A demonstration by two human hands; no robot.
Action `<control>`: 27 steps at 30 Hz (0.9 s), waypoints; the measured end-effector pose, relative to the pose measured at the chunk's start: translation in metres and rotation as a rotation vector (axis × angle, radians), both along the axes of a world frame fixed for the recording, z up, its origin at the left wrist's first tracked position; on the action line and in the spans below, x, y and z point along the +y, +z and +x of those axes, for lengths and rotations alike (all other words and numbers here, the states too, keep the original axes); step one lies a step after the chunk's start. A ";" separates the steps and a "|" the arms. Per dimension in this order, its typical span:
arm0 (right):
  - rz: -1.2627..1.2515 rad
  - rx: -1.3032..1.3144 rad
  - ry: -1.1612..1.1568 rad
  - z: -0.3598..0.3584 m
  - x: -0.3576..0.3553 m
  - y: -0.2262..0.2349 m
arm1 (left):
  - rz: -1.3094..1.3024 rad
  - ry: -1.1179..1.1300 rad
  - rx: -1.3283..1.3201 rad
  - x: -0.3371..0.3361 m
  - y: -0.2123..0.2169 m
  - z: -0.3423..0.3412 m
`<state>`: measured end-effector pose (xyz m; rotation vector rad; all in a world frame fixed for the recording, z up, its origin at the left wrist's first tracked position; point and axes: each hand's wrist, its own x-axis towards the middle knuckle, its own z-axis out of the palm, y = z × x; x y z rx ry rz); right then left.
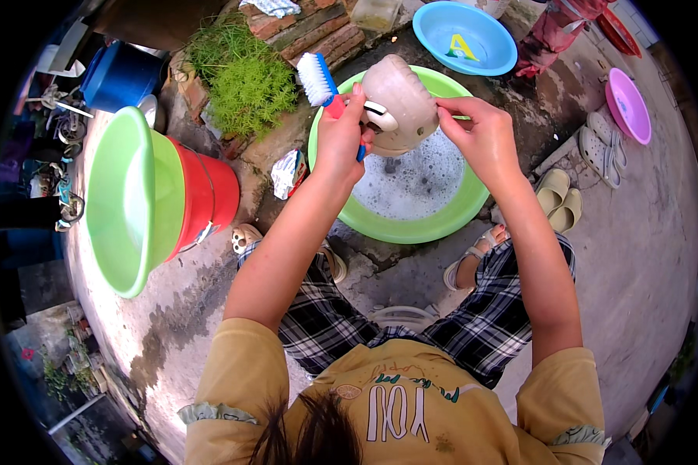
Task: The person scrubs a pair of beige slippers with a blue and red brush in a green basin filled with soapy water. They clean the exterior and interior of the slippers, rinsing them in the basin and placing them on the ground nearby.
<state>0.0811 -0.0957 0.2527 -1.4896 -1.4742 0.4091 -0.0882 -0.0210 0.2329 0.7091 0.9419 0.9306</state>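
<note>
Beige shoe hangs over the green basin, upper middle of the frame; your left hand, wrapped round a brush, meets it, your right hand pinching its edge. Concrete floor spreads rightward; a red bucket blocks the left, a blue basin the top.

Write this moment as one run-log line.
left hand: holding brush | right hand: touching pale clog | below clog: green basin, foamy water

Upper centre of frame: brush is showing white, blue and red; clog, dull beige; basin, light green. Lower centre: trousers are showing dark-and-white plaid.
</note>
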 end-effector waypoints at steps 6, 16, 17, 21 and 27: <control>-0.065 -0.004 -0.045 0.003 0.002 -0.001 | 0.124 0.049 0.076 -0.001 -0.001 0.003; -0.425 0.346 0.105 0.013 0.005 -0.005 | 0.278 0.064 0.203 -0.005 0.005 0.007; -0.438 0.392 0.119 0.013 0.005 -0.003 | 0.280 0.055 0.205 -0.004 0.005 0.007; -0.470 0.652 0.138 0.014 0.007 0.001 | 0.272 0.032 0.181 -0.003 0.007 0.005; -0.413 0.997 0.236 0.033 0.009 0.004 | 0.275 0.020 0.158 -0.003 0.009 0.007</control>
